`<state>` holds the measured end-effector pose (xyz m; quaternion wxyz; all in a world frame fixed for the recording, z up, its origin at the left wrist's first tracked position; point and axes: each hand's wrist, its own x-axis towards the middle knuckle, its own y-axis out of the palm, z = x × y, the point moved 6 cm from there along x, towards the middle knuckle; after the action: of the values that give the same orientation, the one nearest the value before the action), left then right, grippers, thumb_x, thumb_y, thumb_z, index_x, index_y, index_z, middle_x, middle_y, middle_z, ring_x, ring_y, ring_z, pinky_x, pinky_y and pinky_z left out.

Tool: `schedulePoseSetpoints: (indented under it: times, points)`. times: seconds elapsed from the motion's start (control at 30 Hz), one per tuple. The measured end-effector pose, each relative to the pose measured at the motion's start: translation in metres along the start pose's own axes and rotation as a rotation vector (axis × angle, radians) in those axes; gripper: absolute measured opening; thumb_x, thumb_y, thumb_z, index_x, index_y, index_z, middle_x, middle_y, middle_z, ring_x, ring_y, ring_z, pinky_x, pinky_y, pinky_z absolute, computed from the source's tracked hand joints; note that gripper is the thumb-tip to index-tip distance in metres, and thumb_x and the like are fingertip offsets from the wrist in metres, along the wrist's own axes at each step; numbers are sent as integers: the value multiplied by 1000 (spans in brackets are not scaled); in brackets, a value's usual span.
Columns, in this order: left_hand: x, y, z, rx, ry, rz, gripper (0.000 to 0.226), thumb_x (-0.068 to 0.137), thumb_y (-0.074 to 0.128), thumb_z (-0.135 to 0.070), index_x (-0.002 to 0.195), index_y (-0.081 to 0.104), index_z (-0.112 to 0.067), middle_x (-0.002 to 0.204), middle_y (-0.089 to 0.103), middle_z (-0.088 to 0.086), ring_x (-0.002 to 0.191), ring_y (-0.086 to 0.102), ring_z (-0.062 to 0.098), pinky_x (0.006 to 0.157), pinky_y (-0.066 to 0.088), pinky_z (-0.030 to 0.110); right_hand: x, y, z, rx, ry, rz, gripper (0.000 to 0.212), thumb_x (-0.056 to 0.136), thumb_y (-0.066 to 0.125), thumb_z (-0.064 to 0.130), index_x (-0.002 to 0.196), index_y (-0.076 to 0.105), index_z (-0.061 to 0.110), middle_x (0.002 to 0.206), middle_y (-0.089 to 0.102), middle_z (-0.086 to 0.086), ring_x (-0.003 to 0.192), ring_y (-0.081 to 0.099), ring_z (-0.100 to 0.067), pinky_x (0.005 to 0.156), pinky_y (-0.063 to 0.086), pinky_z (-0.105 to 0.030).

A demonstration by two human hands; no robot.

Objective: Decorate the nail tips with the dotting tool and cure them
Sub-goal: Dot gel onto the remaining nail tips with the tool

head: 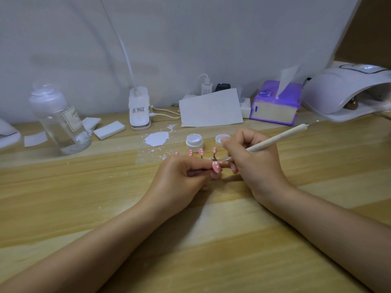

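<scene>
Broadly, a wooden table [211, 240] fills the view, backed by a white sheet [190, 39] hung along its far edge. At far right sits a white curing lamp [347, 92] with its mouth facing left, something brass-coloured just visible inside. Left of it stands a purple tissue box [275, 104] with a tissue pulled up, then a white card [211, 108] leaning in front of a power strip with chargers. A clip lamp base [139, 108] stands near the middle, its white neck rising out of view, and a clear bottle [61, 121] tilts at left beside white foam blocks [109, 130]. A white smear [157, 138] marks the wood behind the hands. Next to it stands an open gel pot [194, 141], its lid [222, 138] lying just to the right. Between pot and hands, a row of pink tips [201, 151] on small stands carries white dots. The left hand [184, 178] pinches the stem of one pink tip [216, 167], fingers curled round it, holding it just above the table with its dotted face up. The right hand [254, 159] grips the dotting tool [279, 138] like a pen, its pale handle slanting up to the right and its metal point at the upper edge of the held tip; whether it touches I cannot tell.
</scene>
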<state>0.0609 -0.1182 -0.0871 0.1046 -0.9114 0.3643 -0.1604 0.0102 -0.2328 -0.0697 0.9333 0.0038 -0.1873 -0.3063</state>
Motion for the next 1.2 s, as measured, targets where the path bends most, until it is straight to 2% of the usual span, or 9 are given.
schedulePoseSetpoints:
  times: [0.1,0.17,0.27,0.5,0.7,1.2]
  points:
    - [0,0,-2,7,14,5,38,83,60,4,75,72,-32,74,72,-13,74,64,-3,57,49,11,-2,1,1,-63,-14,24,44,75,56,-8,45,31,12,37,28,0,31,31,-2,37,31,-12]
    - [0,0,-2,6,21,7,43,83,59,5,75,72,-35,72,72,-13,72,63,-5,57,48,10,-2,3,2,-100,-26,43,44,73,56,-8,45,30,13,36,28,2,32,30,-3,37,28,-14]
    - [0,0,-2,-6,18,12,37,83,59,4,77,72,-29,72,72,-12,71,63,-8,56,47,9,-3,6,2,-115,-29,87,45,75,56,-9,45,30,13,30,34,11,29,33,-2,37,28,-13]
    - [0,1,-1,-10,20,5,34,83,61,2,75,72,-30,69,71,-16,70,62,-9,55,47,8,-7,10,6,-65,-5,142,45,77,52,-14,45,31,11,27,40,9,25,41,0,34,30,-9]
    - [0,1,-2,4,24,16,35,83,61,2,75,71,-30,69,70,-18,71,62,-11,56,47,8,-8,12,7,-33,17,155,45,77,51,-16,47,32,11,27,41,9,24,40,-1,33,28,-8]
    - [1,0,1,12,17,-2,31,82,61,2,73,72,-25,74,72,-10,72,63,-6,57,49,11,-8,13,8,-43,26,158,45,77,52,-15,47,32,11,26,40,9,24,40,0,33,28,-8]
